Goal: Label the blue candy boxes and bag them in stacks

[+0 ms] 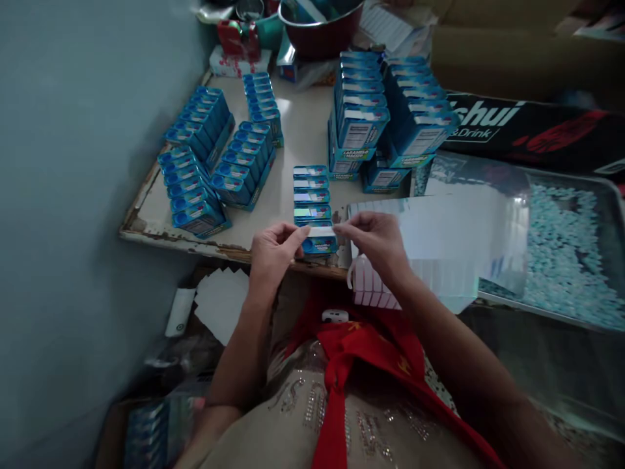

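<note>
The nearest blue box (pixel 318 245) stands at the near edge of the counter (pixel 303 130), heading a short row of boxes (pixel 311 194), within easy reach. The left hand (pixel 273 251) and right hand (pixel 375 244) stretch a white strip (pixel 322 230) across its top, probably to keep it flat. On each hand the thumb and forefinger fingers (pixel 299 234) pinch an end; the sticker sheet (pixel 439 247) lies just right.

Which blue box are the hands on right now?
The front box of the short middle row, at the table edge; the left hand and right hand pinch a white strip across its top.
</note>
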A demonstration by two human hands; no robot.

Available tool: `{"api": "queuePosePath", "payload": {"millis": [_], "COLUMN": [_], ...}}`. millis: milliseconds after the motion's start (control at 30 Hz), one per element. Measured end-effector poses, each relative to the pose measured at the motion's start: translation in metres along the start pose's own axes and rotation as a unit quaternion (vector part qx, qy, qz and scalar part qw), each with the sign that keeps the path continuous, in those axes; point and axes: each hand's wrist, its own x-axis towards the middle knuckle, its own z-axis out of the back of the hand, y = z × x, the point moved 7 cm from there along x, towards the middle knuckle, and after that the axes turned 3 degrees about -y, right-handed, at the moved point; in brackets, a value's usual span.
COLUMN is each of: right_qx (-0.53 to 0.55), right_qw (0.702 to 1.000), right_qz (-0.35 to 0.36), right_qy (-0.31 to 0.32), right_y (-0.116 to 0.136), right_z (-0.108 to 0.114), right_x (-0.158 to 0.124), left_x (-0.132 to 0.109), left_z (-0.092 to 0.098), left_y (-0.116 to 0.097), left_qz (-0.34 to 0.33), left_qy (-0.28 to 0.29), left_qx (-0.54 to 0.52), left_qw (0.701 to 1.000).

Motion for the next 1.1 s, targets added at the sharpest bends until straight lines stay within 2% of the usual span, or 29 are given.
{"api": "queuePosePath", "payload": {"millis": [100, 233, 367, 633, 700, 767, 833, 900, 967, 1033, 1100], "right_qx": [-0.049, -0.085, -0.094, -0.159, -0.200, -0.239, -0.243, -0.198, -0.115, -0.039, 0.005], "right_qw": [0.999, 0.996, 0.995, 0.987, 0.980, 0.971, 0.970, 0.980, 0.993, 0.999, 0.999], "right_qz": [0.016, 0.009, -0.007, 0.004, 0.013, 0.023, 0.027, 0.021, 0.006, 0.000, 0.020], "right_qy": [0.008, 0.005, 0.012, 0.005, 0.009, 0.004, -0.004, -0.010, -0.013, -0.021, -0.028], "right_y": [-0.003, -0.010, -0.015, -0.014, -0.013, -0.013, -0.013, -0.015, -0.016, -0.012, -0.002], "right_z": [-0.026, -0.039, -0.042, -0.045, -0.046, -0.044, -0.039, -0.031, -0.024, -0.017, -0.013], "right_x": [0.009, 0.018, 0.019, 0.019, 0.021, 0.024, 0.026, 0.026, 0.024, 0.022, 0.021], "left_x": [0.013, 0.029, 0.036, 0.038, 0.040, 0.042, 0.043, 0.045, 0.044, 0.037, 0.021], "left_z": [0.022, 0.030, 0.030, 0.030, 0.025, 0.015, 0.008, 0.005, 0.011, 0.025, 0.037], "left_y": [0.015, 0.026, 0.033, 0.048, 0.057, 0.071, 0.087, 0.100, 0.101, 0.086, 0.060], "left_qz": [0.010, 0.014, 0.023, 0.035, 0.053, 0.091, 0.135, 0.159, 0.137, 0.064, -0.031], "left_qy": [-0.009, 0.007, 0.028, 0.038, 0.055, 0.086, 0.092, 0.065, 0.001, -0.090, -0.167], "left_qx": [0.019, 0.031, 0.027, 0.018, -0.003, -0.049, -0.078, -0.063, -0.007, 0.061, 0.109], "left_qw": [1.000, 0.999, 0.999, 0.998, 0.997, 0.991, 0.984, 0.983, 0.991, 0.992, 0.979]}}
